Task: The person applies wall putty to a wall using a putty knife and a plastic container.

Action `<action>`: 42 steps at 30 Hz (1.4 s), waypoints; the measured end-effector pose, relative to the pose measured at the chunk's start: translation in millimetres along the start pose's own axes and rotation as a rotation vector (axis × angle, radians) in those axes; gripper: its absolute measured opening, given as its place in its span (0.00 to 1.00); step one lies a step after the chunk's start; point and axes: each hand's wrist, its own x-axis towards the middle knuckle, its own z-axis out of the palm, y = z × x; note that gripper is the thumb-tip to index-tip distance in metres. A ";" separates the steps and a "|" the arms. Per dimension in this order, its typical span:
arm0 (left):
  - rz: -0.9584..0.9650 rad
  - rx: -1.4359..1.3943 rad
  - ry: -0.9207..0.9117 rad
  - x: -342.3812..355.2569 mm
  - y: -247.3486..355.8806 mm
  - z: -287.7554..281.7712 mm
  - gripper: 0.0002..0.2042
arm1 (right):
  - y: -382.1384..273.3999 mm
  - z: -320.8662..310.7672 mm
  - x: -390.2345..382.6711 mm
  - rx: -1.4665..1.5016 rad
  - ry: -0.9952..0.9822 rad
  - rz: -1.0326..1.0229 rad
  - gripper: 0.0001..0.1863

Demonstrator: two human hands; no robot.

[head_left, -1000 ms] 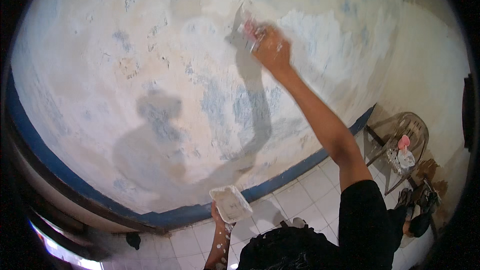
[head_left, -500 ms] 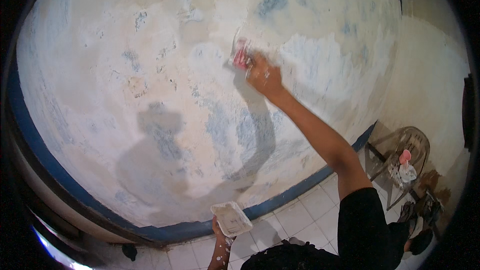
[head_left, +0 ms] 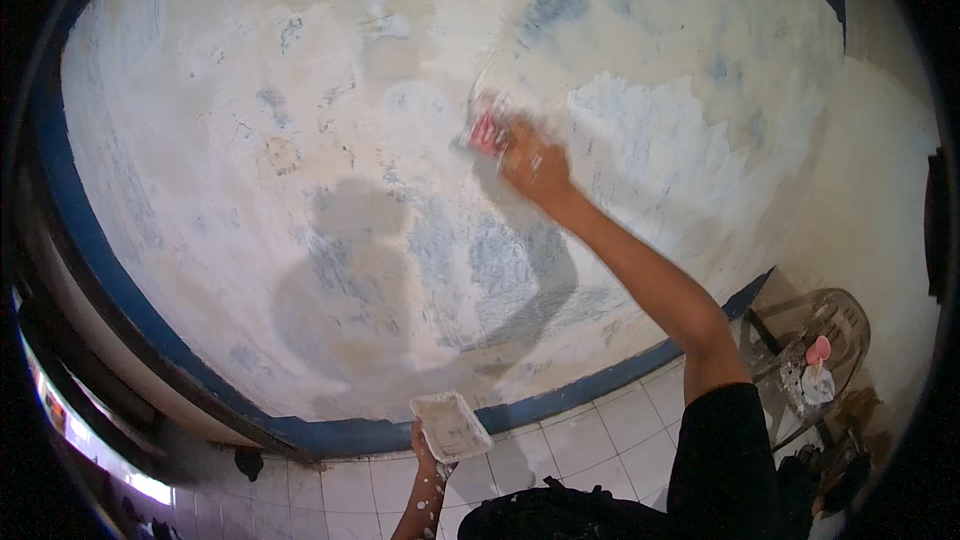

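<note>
No text, label, brand, number or sign can be read.

Left of the worn, brownish chair with a rounded, slotted back (head_left: pixel 847 332), square white tiles (head_left: pixel 585 443) cover the floor, edged by a dark-blue painted band (head_left: pixel 340 437). A plain beige side wall (head_left: pixel 890 200) rises beyond the chair; far to its left, bright light (head_left: pixel 110 462) shows.
</note>
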 end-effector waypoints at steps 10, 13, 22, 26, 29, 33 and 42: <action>0.038 -0.099 0.039 -23.2 -10.3 34.5 0.33 | 7.1 -52.4 24.6 0.205 0.045 0.257 0.15; 0.001 -0.184 0.013 -28.3 -26.2 22.4 0.32 | 37.9 -58.7 60.0 -0.009 0.021 0.276 0.13; 0.084 -0.129 0.039 -21.7 -16.5 11.3 0.33 | -26.1 -25.6 -57.2 0.204 -0.229 -0.234 0.11; 0.123 -0.132 0.065 -13.0 0.2 -26.7 0.34 | 31.7 -62.1 10.5 0.249 -0.055 0.308 0.20; 0.151 -0.101 -0.012 -3.8 14.6 -14.9 0.34 | 81.7 -85.2 60.6 -0.105 0.172 0.284 0.22; 0.181 -0.119 0.040 23.0 21.0 -43.0 0.35 | 85.8 -73.8 77.8 -0.201 0.412 0.163 0.21; 0.198 -0.067 0.019 14.6 9.5 -6.9 0.36 | 88.8 -5.2 76.6 -0.189 0.514 0.175 0.18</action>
